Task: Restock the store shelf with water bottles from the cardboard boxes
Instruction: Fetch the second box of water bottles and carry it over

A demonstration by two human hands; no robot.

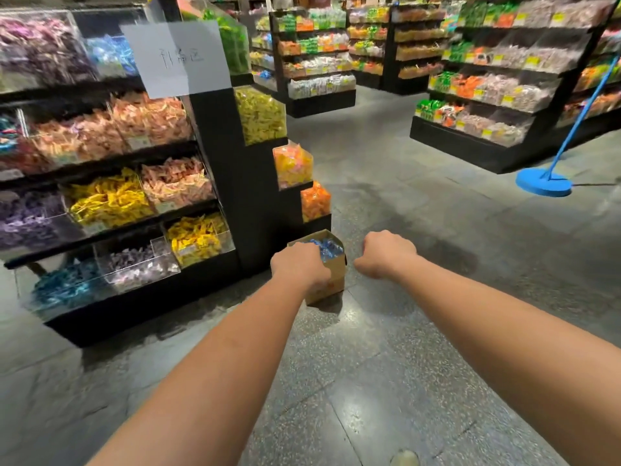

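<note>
Box (331, 279) of brown cardboard stands open on the floor (386, 348) at twelve o'clock from the person, just beside the stepped end of the black shelf (215, 136). It is filled to the top with glossy blue goods (327, 248), too blurred to tell whether they are bottles.

Both bare arms reach straight forward. The left hand (299, 264) lies over the box's near left corner, back of the hand up, its fingers hidden down over the rim and the contents; I cannot tell whether they grip anything. The right hand (388, 252) hangs in the air at three o'clock of the box, apart from it, fingers curled under into a loose fist with nothing seen in it.

The shelf runs off toward nine o'clock, its clear bins heaped with orange, yellow, purple and blue wrapped sweets, and a paper sign (174, 57) is stuck high on its end post. At two o'clock a blue stand (543, 185) with a round base and slanted pole sits on the floor near further shelves (470, 142). A shoe tip (405, 458) shows at six o'clock.
</note>
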